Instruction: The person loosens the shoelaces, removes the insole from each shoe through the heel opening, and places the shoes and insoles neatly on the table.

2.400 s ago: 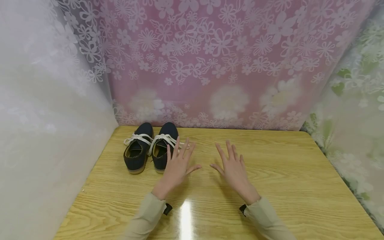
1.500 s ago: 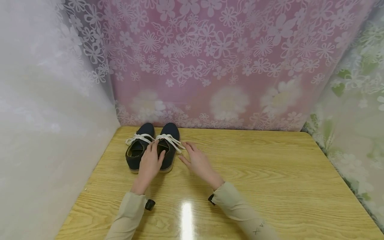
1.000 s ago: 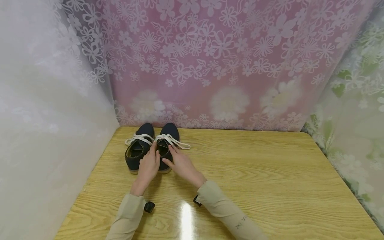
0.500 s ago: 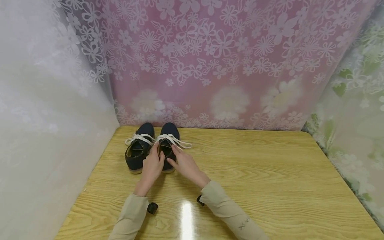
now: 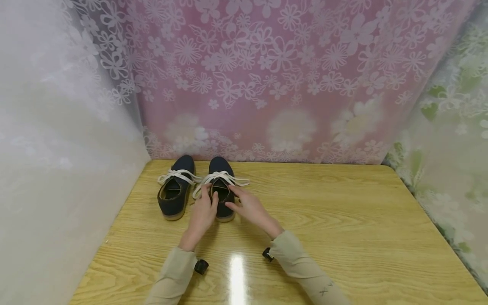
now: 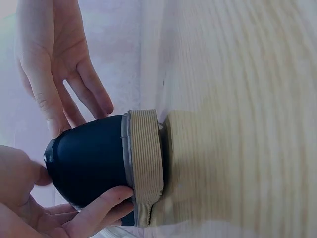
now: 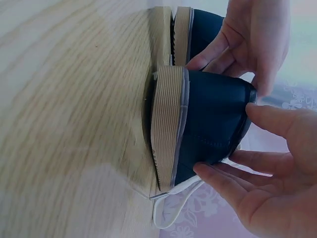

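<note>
Two dark navy lace-up sneakers stand toe-away at the table's back left. In the head view, my left hand point(image 5: 202, 215) and right hand point(image 5: 252, 208) hold the right sneaker point(image 5: 220, 164) from either side near its heel. Both wrist views show my thumbs at its collar, with fingers along its sides. Its ribbed tan sole point(image 7: 167, 126) is at or just over the tabletop; I cannot tell if it touches. White laces point(image 5: 221, 175) are tied in a bow, one loop out to the right. The left sneaker point(image 5: 171, 207) stands apart from it, untouched in the head view.
The wood-grain table point(image 5: 343, 237) has a bright light reflection near its front. A pink floral curtain point(image 5: 267, 106) hangs behind the table. Pale sheets close off the left side point(image 5: 76, 148) and right side point(image 5: 450, 148).
Both hands came in from the middle and took hold of the right sneaker. In the last half second it shifted right with them, widening the gap to the left sneaker.
</note>
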Demonstrator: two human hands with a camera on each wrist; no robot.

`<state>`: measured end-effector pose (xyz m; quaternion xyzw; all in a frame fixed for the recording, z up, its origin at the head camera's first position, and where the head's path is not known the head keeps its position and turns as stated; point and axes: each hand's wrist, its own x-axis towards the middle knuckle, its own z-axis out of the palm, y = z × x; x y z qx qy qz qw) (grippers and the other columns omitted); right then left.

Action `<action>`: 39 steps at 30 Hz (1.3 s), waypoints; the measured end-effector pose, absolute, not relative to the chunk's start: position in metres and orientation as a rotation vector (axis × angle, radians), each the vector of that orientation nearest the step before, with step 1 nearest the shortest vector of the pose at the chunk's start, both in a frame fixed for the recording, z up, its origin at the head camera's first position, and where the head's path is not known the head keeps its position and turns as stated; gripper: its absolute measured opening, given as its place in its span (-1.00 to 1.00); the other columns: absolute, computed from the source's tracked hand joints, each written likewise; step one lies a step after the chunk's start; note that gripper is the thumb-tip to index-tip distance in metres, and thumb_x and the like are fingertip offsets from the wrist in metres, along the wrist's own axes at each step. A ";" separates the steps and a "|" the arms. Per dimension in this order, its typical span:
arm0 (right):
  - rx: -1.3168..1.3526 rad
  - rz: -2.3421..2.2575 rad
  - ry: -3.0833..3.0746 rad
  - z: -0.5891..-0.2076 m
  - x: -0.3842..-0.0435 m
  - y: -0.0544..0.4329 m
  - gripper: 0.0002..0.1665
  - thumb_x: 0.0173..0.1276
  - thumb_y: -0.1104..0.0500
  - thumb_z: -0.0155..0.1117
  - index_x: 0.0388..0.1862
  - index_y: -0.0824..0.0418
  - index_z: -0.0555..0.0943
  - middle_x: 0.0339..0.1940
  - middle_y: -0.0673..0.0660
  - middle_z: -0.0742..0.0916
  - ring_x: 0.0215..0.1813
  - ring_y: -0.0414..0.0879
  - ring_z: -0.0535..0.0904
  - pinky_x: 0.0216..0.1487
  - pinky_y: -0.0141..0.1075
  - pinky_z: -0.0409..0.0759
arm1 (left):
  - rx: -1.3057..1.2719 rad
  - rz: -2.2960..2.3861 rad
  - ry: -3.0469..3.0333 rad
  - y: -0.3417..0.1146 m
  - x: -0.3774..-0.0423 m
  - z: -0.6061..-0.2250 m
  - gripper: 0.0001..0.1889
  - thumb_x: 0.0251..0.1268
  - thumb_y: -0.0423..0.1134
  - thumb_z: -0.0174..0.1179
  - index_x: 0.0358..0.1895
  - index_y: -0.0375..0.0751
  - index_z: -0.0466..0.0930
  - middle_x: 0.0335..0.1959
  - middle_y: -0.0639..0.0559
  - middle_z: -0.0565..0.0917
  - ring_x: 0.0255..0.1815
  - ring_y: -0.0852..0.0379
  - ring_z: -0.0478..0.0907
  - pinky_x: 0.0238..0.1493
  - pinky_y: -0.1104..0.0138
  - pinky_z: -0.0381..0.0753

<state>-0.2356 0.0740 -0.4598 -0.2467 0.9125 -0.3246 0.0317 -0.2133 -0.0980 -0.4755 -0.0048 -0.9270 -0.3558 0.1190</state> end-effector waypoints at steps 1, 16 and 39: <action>-0.765 -0.997 2.813 -0.459 -0.235 0.075 -0.23 0.51 -0.02 0.28 0.56 0.26 0.32 0.50 0.34 0.43 0.33 0.23 0.54 0.27 0.11 0.53 | -0.023 -1.030 -2.700 -0.096 -0.212 -0.476 -0.57 0.65 -0.19 -0.05 0.38 -0.40 0.27 -0.66 -0.17 0.56 -0.79 0.00 0.43 -0.72 0.26 0.26; -0.665 -0.960 2.881 -0.461 -0.223 0.079 -0.07 0.45 -0.14 0.32 0.57 0.35 0.25 0.51 0.38 0.39 0.41 0.32 0.42 0.31 0.17 0.47 | -0.152 -1.035 -2.647 -0.078 -0.199 -0.479 -0.61 0.62 -0.25 0.02 0.30 -0.45 0.31 -0.28 -0.38 0.69 -0.70 -0.05 0.46 -0.67 0.19 0.35; -0.652 -0.972 2.957 -0.465 -0.218 0.097 -0.11 0.36 -0.13 0.43 0.49 0.27 0.37 0.35 0.27 0.57 0.31 0.20 0.55 0.26 0.08 0.53 | -0.265 -0.828 -2.605 -0.114 -0.234 -0.457 -0.71 0.54 -0.26 0.12 0.18 -0.30 0.60 0.05 -0.25 0.67 0.05 -0.25 0.62 0.04 -0.09 0.59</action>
